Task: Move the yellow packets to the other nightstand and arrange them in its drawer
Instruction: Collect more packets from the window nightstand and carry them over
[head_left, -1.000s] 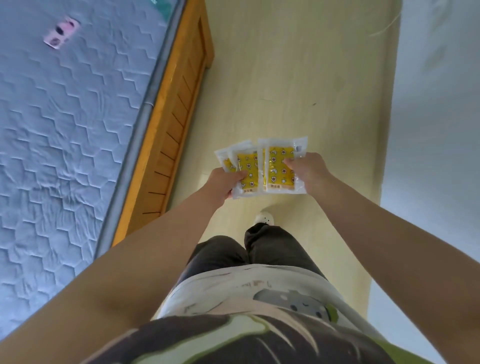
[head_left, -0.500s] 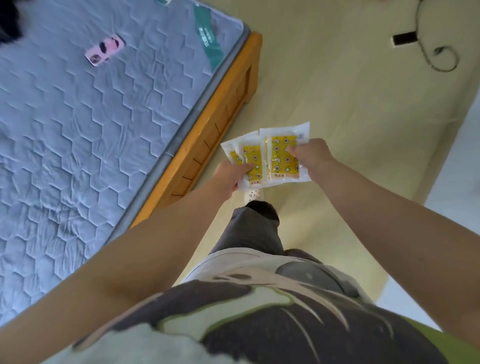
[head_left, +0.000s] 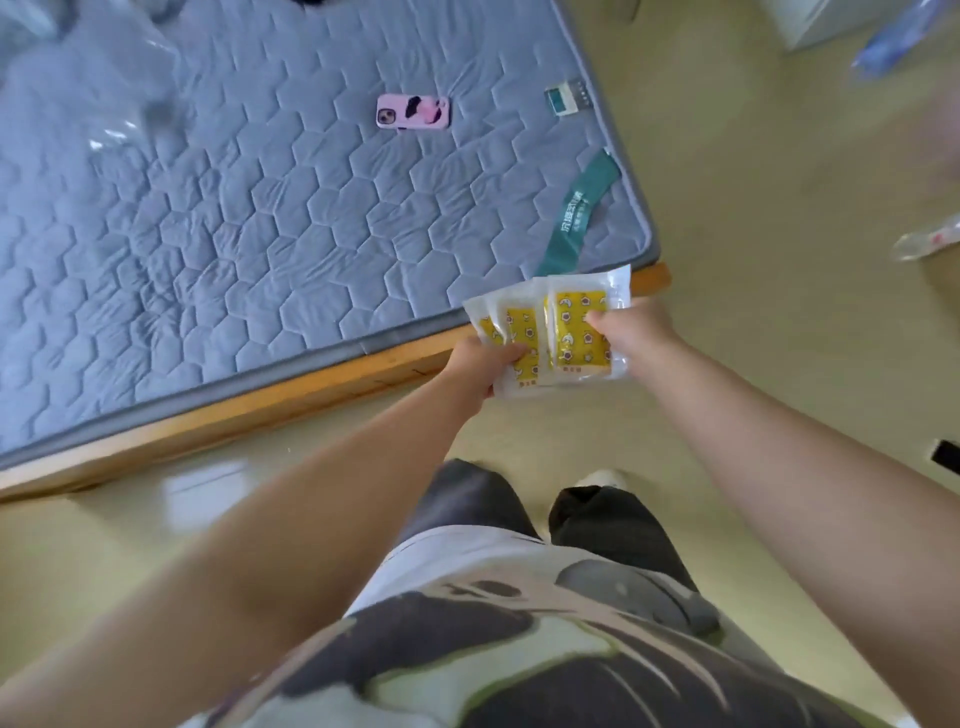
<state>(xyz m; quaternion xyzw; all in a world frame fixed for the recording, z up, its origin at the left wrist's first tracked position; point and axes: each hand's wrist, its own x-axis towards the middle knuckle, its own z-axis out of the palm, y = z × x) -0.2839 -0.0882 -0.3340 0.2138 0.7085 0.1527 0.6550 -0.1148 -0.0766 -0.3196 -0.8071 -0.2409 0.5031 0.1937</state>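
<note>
I hold a fanned stack of yellow packets (head_left: 563, 332) with clear plastic edges out in front of me, over the corner of the bed. My left hand (head_left: 480, 366) grips the left packets from below. My right hand (head_left: 631, 332) pinches the right packet at its side. No nightstand or drawer is in view.
A bed with a grey quilted mattress (head_left: 234, 223) on an orange wooden frame (head_left: 311, 389) fills the left. A pink phone (head_left: 413, 110) lies on it. Pale floor (head_left: 779, 260) stretches to the right, with a plastic wrapper (head_left: 930, 241) and a blue item (head_left: 904, 41).
The view has swung round the foot corner of the bed, so the mattress now lies ahead and left. Both hands keep the same hold on the packets.
</note>
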